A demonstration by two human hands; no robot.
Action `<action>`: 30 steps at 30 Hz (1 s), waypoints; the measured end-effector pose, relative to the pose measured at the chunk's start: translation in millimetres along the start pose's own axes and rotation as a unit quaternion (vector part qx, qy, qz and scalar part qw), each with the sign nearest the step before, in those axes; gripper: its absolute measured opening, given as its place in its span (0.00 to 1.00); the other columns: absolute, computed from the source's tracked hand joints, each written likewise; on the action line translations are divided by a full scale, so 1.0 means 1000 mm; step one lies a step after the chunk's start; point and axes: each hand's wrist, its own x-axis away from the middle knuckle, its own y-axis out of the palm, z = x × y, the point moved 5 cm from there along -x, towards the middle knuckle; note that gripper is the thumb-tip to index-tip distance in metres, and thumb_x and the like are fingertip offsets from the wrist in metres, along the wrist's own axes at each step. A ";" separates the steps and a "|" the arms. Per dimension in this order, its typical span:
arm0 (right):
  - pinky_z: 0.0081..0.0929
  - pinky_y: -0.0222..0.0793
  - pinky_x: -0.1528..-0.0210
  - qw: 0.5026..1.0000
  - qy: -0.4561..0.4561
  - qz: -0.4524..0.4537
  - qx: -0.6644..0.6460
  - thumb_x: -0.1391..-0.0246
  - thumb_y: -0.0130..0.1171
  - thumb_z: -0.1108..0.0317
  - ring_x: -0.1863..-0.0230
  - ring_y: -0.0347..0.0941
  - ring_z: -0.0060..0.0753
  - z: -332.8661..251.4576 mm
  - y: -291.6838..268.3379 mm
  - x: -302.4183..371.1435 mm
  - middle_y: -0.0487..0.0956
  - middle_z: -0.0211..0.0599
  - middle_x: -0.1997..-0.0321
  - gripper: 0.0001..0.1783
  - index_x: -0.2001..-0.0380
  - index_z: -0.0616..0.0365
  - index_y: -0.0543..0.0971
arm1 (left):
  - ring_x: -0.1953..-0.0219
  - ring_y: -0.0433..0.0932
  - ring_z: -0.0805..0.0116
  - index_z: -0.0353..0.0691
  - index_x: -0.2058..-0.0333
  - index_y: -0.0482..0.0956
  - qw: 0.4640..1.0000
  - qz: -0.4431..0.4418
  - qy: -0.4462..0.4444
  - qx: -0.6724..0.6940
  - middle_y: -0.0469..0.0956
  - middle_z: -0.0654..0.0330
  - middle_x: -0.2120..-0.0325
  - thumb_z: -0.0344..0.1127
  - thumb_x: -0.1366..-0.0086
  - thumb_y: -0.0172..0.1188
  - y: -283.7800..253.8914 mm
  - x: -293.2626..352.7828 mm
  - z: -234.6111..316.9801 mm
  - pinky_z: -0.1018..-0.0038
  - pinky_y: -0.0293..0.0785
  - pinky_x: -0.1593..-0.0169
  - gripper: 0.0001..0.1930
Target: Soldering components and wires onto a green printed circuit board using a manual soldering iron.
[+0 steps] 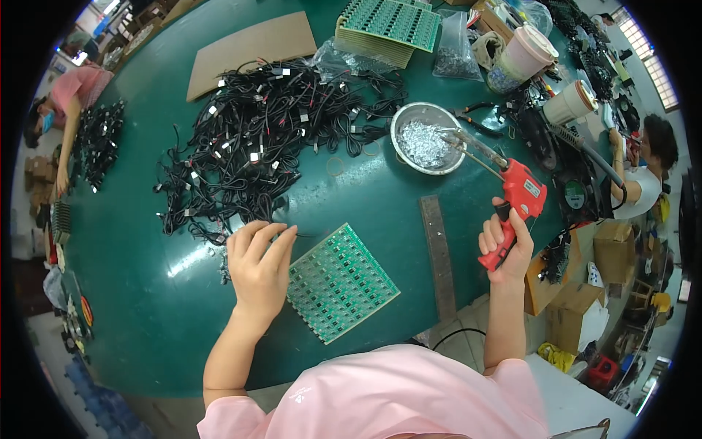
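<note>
Soldering gun [525,192], gripped in the closed right hand [515,252], points its tip over the bowl [423,110] ahead-left, apparently a tip-tending step, while the left hand [257,265], fingers bunched on what I cannot tell, has cables [252,157] ahead and circuit board [344,284] rightward, next likely wanting a steady tip.

Red soldering gun [522,192] slants; green board [344,284] lies flat.

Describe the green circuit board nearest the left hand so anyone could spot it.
On the big dark-green table, find the tangled black cables. Below them in view, right of the left hand, lies a rectangular green circuit board. Unlike the stacked green circuit boards at the far edge, it lies singly.
</note>
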 end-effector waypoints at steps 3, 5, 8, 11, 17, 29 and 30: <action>0.21 0.59 0.84 0.999 0.018 0.003 -0.042 0.37 0.45 0.60 0.85 0.58 0.21 0.004 -0.003 0.002 0.61 0.27 0.85 0.20 0.52 0.68 0.70 | 0.60 0.75 0.61 0.38 0.68 0.81 1.000 0.003 0.002 0.000 0.78 0.62 0.68 0.25 0.51 0.67 0.004 -0.005 -0.001 0.65 0.66 0.58 0.10; 0.21 0.60 0.84 0.998 0.026 0.001 -0.056 0.37 0.44 0.60 0.85 0.59 0.22 0.005 -0.003 0.001 0.61 0.27 0.86 0.20 0.53 0.69 0.70 | 0.60 0.76 0.61 0.38 0.68 0.81 1.000 0.002 0.002 0.005 0.78 0.62 0.68 0.25 0.52 0.67 0.007 -0.006 -0.002 0.66 0.66 0.58 0.09; 0.21 0.60 0.84 0.998 0.030 -0.005 -0.061 0.37 0.44 0.61 0.85 0.59 0.22 0.005 -0.003 0.001 0.61 0.27 0.86 0.20 0.53 0.69 0.70 | 0.61 0.76 0.62 0.38 0.69 0.81 0.999 -0.012 0.021 0.021 0.78 0.62 0.69 0.26 0.52 0.67 0.010 -0.007 -0.004 0.67 0.65 0.58 0.09; 0.21 0.60 0.84 0.998 0.030 -0.003 -0.064 0.37 0.45 0.60 0.85 0.59 0.22 0.005 -0.003 0.000 0.61 0.27 0.86 0.20 0.53 0.69 0.70 | 0.62 0.76 0.63 0.38 0.69 0.81 0.998 -0.035 0.038 0.034 0.78 0.63 0.70 0.27 0.52 0.67 0.013 -0.008 -0.003 0.67 0.65 0.58 0.09; 0.21 0.60 0.84 0.998 0.031 -0.001 -0.059 0.37 0.45 0.60 0.86 0.58 0.22 0.004 0.002 0.001 0.61 0.27 0.85 0.20 0.52 0.68 0.70 | 0.63 0.76 0.63 0.38 0.69 0.81 0.995 -0.059 0.047 0.065 0.78 0.63 0.71 0.29 0.52 0.67 0.014 -0.008 0.000 0.66 0.66 0.57 0.09; 0.18 0.56 0.89 0.959 -0.096 0.060 0.259 0.41 0.54 0.64 0.92 0.58 0.17 -0.013 0.029 -0.016 0.64 0.27 0.89 0.19 0.54 0.71 0.74 | 0.65 0.74 0.63 0.37 0.71 0.79 0.990 -0.097 0.056 0.085 0.76 0.61 0.73 0.28 0.55 0.67 0.018 0.000 -0.004 0.65 0.66 0.57 0.09; 0.18 0.56 0.89 0.959 -0.096 0.059 0.259 0.41 0.54 0.64 0.92 0.58 0.17 -0.011 0.029 -0.016 0.64 0.27 0.89 0.19 0.54 0.71 0.74 | 0.64 0.74 0.63 0.37 0.71 0.79 0.988 -0.111 0.051 0.095 0.76 0.61 0.72 0.28 0.55 0.67 0.017 -0.001 -0.003 0.65 0.66 0.56 0.10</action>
